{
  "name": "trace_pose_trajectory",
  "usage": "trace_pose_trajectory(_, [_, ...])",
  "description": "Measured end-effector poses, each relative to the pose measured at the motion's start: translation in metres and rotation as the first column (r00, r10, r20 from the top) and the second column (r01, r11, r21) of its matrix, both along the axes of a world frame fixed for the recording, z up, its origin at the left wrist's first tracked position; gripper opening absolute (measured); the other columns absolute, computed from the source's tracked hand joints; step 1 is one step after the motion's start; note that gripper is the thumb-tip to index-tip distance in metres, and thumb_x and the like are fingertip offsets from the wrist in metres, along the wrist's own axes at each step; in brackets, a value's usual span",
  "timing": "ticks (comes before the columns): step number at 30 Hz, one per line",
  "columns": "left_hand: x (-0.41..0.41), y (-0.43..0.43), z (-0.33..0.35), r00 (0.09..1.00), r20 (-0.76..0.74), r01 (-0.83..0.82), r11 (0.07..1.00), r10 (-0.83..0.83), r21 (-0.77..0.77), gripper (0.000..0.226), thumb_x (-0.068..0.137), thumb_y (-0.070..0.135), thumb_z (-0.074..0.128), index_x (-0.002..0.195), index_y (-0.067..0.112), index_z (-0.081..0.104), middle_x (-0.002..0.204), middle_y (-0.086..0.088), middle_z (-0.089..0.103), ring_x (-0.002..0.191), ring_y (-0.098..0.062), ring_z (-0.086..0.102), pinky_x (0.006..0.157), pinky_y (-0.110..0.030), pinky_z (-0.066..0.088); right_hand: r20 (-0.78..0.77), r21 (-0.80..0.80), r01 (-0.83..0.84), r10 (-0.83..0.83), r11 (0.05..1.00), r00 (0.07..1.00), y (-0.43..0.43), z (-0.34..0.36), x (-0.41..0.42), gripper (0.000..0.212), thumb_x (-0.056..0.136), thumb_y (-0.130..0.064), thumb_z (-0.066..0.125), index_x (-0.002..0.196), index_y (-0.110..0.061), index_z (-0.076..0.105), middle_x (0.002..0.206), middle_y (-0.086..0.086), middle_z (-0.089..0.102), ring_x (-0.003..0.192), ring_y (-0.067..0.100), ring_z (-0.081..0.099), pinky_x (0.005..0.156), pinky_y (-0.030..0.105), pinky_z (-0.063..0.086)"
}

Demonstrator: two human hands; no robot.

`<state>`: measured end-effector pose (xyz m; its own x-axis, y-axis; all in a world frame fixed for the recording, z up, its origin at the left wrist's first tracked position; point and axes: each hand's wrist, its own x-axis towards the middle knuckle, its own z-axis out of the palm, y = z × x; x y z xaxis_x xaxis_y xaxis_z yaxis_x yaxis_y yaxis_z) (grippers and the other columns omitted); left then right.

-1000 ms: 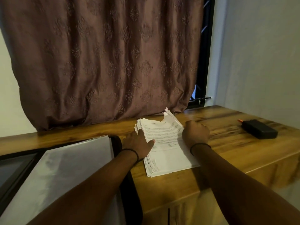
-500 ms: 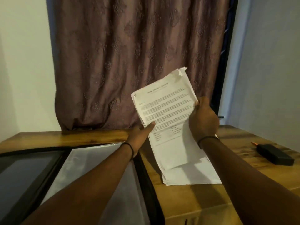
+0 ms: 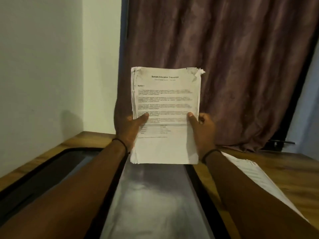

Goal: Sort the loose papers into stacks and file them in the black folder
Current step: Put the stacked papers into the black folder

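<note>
Head camera view: both hands hold a thick stack of white printed papers [image 3: 165, 107] upright in the middle of the frame, its front sheet facing the camera and headed "Sample Education Transcript", with blocks of small text too blurred to read. The left hand [image 3: 130, 129] grips the stack's left edge, thumb pressed on the front sheet and fingers hidden behind; the right hand [image 3: 202, 130] grips the right edge in the same way, so the hands are apart with the stack clamped between them. The stack's upper right corner is crumpled and torn, and its left edge shows many uneven sheet ends. A thin black band circles each wrist, the left one [image 3: 120, 141] and the right one [image 3: 211, 151]. Below the stack, in the lower half of the frame, the open black folder [image 3: 57, 175] lies flat on the brown wooden table [image 3: 284, 171], with a glossy clear plastic sleeve [image 3: 155, 200] lying along its middle between the two forearms. At lower right a second pile of white printed sheets [image 3: 255, 173] lies flat on the table, just beside the right forearm and partly hidden by it. A brownish-mauve patterned curtain [image 3: 224, 57] fills the upper right, and a pale painted wall [image 3: 43, 66] fills the upper left
</note>
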<state>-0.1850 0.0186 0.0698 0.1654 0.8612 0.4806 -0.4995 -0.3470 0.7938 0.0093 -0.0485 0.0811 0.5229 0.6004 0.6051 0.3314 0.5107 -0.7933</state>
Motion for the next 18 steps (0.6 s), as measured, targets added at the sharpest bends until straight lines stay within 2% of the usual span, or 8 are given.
trace_pose_trajectory(3, [-0.026, 0.004, -0.026, 0.992, -0.118, -0.035, 0.999, 0.032, -0.023, 0.026, 0.084, 0.006, 0.07, 0.109, 0.012, 0.069, 0.108, -0.007, 0.073, 0.093, -0.017, 0.072, 0.08, -0.026, 0.058, -0.127, -0.033, -0.195, 0.189, 0.98, 0.974, 0.008, -0.039, -0.02, 0.014, 0.089, -0.02, 0.071, 0.1, -0.013, 0.066, 0.095, 0.0, 0.074, 0.083, 0.012, 0.071, 0.069, 0.022, 0.058])
trace_pose_trajectory(5, [-0.034, 0.007, -0.047, 0.964, -0.249, -0.102, 0.994, 0.089, -0.042, 0.025, 0.084, 0.005, 0.07, 0.108, 0.008, 0.068, 0.109, -0.008, 0.072, 0.084, -0.008, 0.072, 0.071, -0.017, 0.056, -0.174, -0.092, -0.257, 0.238, 0.962, 0.955, 0.008, -0.064, -0.029, 0.021, 0.088, -0.015, 0.072, 0.108, -0.012, 0.066, 0.099, -0.001, 0.072, 0.089, 0.014, 0.07, 0.065, 0.015, 0.056])
trace_pose_trajectory(7, [-0.033, 0.012, -0.057, 0.957, -0.262, -0.142, 0.989, 0.125, -0.05, 0.027, 0.085, 0.0, 0.068, 0.111, 0.004, 0.066, 0.104, -0.006, 0.071, 0.078, -0.003, 0.072, 0.066, -0.013, 0.054, -0.152, -0.142, -0.265, 0.244, 0.954, 0.958, 0.013, -0.078, -0.027, 0.026, 0.087, -0.015, 0.072, 0.112, -0.011, 0.064, 0.101, 0.0, 0.071, 0.093, 0.013, 0.069, 0.063, 0.012, 0.054])
trace_pose_trajectory(10, [-0.026, 0.022, -0.052, 0.958, -0.234, -0.182, 0.982, 0.164, -0.053, 0.026, 0.085, -0.003, 0.068, 0.11, 0.003, 0.067, 0.097, -0.003, 0.071, 0.072, -0.003, 0.071, 0.063, -0.014, 0.054, -0.15, -0.221, -0.339, 0.312, 0.914, 0.938, 0.028, -0.076, -0.015, 0.028, 0.088, -0.011, 0.071, 0.116, -0.008, 0.065, 0.107, 0.005, 0.072, 0.094, 0.018, 0.071, 0.075, 0.022, 0.059])
trace_pose_trajectory(14, [-0.018, 0.045, -0.04, 0.916, -0.335, -0.224, 0.974, 0.221, 0.03, 0.022, 0.084, -0.001, 0.071, 0.105, 0.005, 0.068, 0.085, 0.009, 0.071, 0.068, 0.0, 0.069, 0.066, -0.015, 0.056, -0.152, -0.338, -0.436, 0.409, 0.834, 0.9, 0.049, -0.073, 0.007, 0.034, 0.088, -0.003, 0.069, 0.122, -0.005, 0.063, 0.118, 0.011, 0.07, 0.102, 0.025, 0.07, 0.088, 0.035, 0.058])
trace_pose_trajectory(16, [-0.015, 0.062, -0.036, 0.887, -0.367, -0.272, 0.96, 0.28, 0.074, 0.023, 0.082, 0.003, 0.074, 0.103, 0.009, 0.066, 0.085, 0.01, 0.07, 0.073, -0.006, 0.068, 0.069, -0.017, 0.056, -0.141, -0.383, -0.419, 0.396, 0.823, 0.907, 0.059, -0.074, 0.015, 0.034, 0.089, -0.003, 0.067, 0.123, -0.004, 0.063, 0.119, 0.012, 0.069, 0.1, 0.025, 0.07, 0.086, 0.036, 0.058])
trace_pose_trajectory(17, [-0.012, 0.071, -0.037, 0.857, -0.38, -0.339, 0.936, 0.348, 0.093, 0.025, 0.081, 0.006, 0.076, 0.102, 0.012, 0.063, 0.085, 0.008, 0.068, 0.077, -0.009, 0.066, 0.071, -0.019, 0.054, -0.154, -0.379, -0.399, 0.369, 0.835, 0.917, 0.064, -0.075, 0.017, 0.031, 0.09, -0.002, 0.066, 0.121, -0.002, 0.063, 0.118, 0.013, 0.069, 0.096, 0.023, 0.071, 0.081, 0.032, 0.059])
trace_pose_trajectory(18, [-0.009, 0.078, -0.039, 0.789, -0.408, -0.447, 0.885, 0.459, 0.13, 0.026, 0.081, 0.012, 0.077, 0.101, 0.017, 0.06, 0.085, 0.006, 0.065, 0.079, -0.013, 0.063, 0.073, -0.023, 0.053, -0.173, -0.367, -0.371, 0.329, 0.853, 0.928, 0.068, -0.075, 0.018, 0.028, 0.091, -0.002, 0.065, 0.119, -0.001, 0.063, 0.116, 0.013, 0.069, 0.091, 0.022, 0.071, 0.075, 0.027, 0.06])
